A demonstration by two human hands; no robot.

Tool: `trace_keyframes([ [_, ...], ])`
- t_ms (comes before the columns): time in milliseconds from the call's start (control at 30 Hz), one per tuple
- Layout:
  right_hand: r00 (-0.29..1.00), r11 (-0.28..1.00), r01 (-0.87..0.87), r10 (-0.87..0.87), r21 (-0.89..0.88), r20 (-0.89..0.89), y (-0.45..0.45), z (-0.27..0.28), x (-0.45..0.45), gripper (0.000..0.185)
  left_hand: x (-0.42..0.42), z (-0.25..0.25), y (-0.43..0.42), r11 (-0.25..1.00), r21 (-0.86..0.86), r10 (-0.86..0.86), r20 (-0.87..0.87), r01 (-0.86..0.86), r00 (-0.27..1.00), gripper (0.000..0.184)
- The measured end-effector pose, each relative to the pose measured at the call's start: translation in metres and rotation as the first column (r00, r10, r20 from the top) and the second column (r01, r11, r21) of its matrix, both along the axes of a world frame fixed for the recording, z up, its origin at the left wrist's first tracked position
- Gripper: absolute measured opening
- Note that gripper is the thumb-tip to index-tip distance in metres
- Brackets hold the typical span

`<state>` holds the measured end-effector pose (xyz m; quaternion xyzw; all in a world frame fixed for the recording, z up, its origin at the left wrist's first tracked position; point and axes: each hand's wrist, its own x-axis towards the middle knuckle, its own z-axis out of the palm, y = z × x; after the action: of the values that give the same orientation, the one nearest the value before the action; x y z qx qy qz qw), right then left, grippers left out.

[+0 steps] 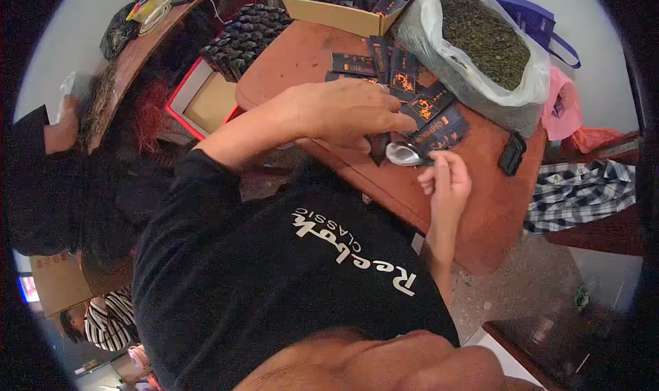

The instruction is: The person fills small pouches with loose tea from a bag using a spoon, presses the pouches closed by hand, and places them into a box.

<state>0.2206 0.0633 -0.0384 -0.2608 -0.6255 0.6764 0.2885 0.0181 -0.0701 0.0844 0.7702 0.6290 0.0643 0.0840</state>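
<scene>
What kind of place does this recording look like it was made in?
Probably a small packing room, perhaps in a home or shop: a big plastic bag of loose dried leaves sits on the table, small printed packets lie beside it, and a cardboard box holds more.

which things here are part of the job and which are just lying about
Likely part of the job:
- spoon in the right hand
- black packets
- open bag of dried leaves
- box of packets

Likely just lying about:
- purple bag
- checked cloth
- pink cloth
</scene>
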Motion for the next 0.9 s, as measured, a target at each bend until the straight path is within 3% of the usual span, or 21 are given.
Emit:
trace_keyframes([
  [133,1.000,1.000,-0.027,0.027,-0.008,-0.016,-0.001,-0.005,-0.009,0.016,0.005,0.002,0.005,1.000,0.007,0.023,0.133,-0.024,0.991,0.062],
  [233,1.000,1.000,-0.007,0.007,-0.012,-0.017,0.000,-0.008,-0.007,0.016,0.001,-0.011,0.009,0.988,0.149,-0.002,0.256,-0.038,0.967,0.073],
  [333,1.000,1.000,0.008,-0.008,-0.001,-0.010,-0.005,-0.007,-0.009,0.017,-0.001,-0.026,0.008,0.973,0.157,0.104,0.355,-0.169,0.929,0.088],
  [467,0.997,0.976,-0.001,-0.017,0.217,0.081,-0.007,-0.001,-0.011,0.019,0.006,-0.036,0.003,0.917,0.284,0.128,0.457,-0.281,0.880,0.094],
  [533,0.984,0.923,-0.045,-0.025,0.382,0.176,-0.008,0.008,-0.014,0.021,0.008,-0.040,0.003,0.892,0.323,0.109,0.525,-0.316,0.844,0.099],
  [633,0.973,0.859,-0.128,0.011,0.496,0.232,-0.012,0.014,-0.021,0.022,0.008,-0.059,0.007,0.816,0.438,0.083,0.557,-0.377,0.826,0.101],
  [733,0.972,0.831,-0.142,0.016,0.537,0.233,-0.014,0.008,-0.024,0.021,0.011,-0.078,0.004,0.847,0.144,0.143,0.865,-0.511,0.481,0.100],
  [900,0.982,0.825,-0.032,-0.079,0.565,0.171,-0.008,0.010,-0.018,0.021,0.011,-0.113,-0.005,0.801,0.120,0.159,0.902,-0.587,0.401,0.087],
])
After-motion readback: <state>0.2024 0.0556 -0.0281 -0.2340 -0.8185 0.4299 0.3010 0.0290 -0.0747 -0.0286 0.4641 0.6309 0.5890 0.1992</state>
